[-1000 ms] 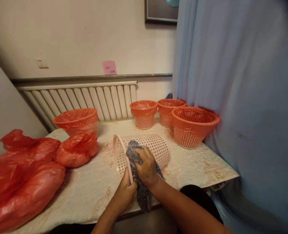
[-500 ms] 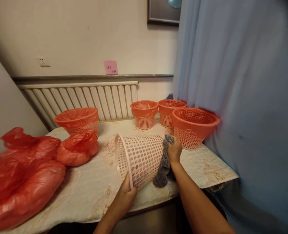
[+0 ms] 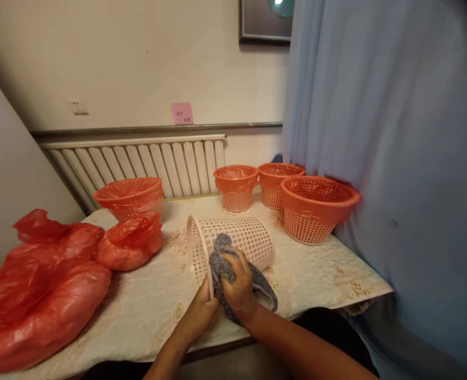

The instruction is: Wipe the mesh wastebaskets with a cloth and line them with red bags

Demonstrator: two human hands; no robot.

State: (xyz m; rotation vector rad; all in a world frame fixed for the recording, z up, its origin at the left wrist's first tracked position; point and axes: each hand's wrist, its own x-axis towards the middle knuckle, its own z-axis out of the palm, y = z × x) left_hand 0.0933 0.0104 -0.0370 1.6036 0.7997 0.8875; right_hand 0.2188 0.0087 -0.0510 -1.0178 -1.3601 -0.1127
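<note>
a: which way does the pale pink basket (image 3: 255, 235) lie from us?
b: straight ahead, on its side over the table (image 3: 142, 311). its long axis runs left to right across us, mouth to our left, base to our right. whether it rests there fully or we prop it up a little, we can't tell.
a: and which hand is nearer the mouth?
b: our left hand (image 3: 201, 314). we have it closed on the near part of the rim (image 3: 206, 249), thumb on the outer side; the other fingers are mostly hidden.
a: our right hand (image 3: 239, 285)?
b: just right of the rim, fingers curled over a bunched gray cloth (image 3: 222, 264), which we have against the near side of the basket. a loose loop of it trails to our right.
a: so who's closer to the base?
b: our right hand, though much of the wall's length is between. past that end, a basket lined in red (image 3: 306, 227) stands upright, apart from ours.
</note>
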